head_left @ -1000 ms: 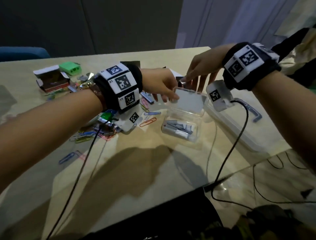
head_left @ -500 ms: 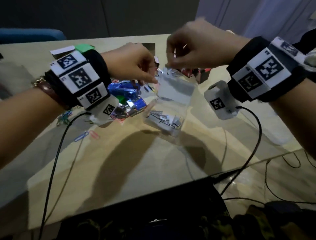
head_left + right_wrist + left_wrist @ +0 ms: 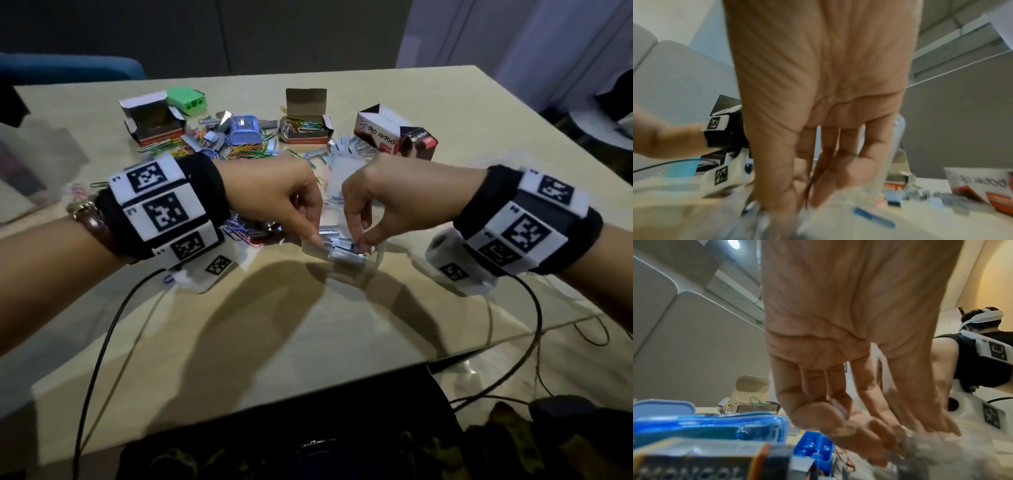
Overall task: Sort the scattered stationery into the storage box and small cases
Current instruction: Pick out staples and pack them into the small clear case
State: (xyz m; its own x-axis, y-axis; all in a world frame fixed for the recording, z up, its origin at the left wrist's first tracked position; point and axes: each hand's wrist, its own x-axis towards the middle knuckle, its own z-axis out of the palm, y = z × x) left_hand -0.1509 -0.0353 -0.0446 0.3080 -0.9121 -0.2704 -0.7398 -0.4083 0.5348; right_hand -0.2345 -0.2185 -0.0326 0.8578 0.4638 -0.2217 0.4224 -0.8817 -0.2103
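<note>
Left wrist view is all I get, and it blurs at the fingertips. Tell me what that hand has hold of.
Observer: From the head view, the left hand pinches the edge of a small clear case.
Operator: Report its contents.
Observer: Silver staples lie inside, and the right hand pinches at them.
Operator: Name what waits beyond the right hand.
Observer: A white box printed "paper clip" sits on the table, with loose staples beside it.
</note>
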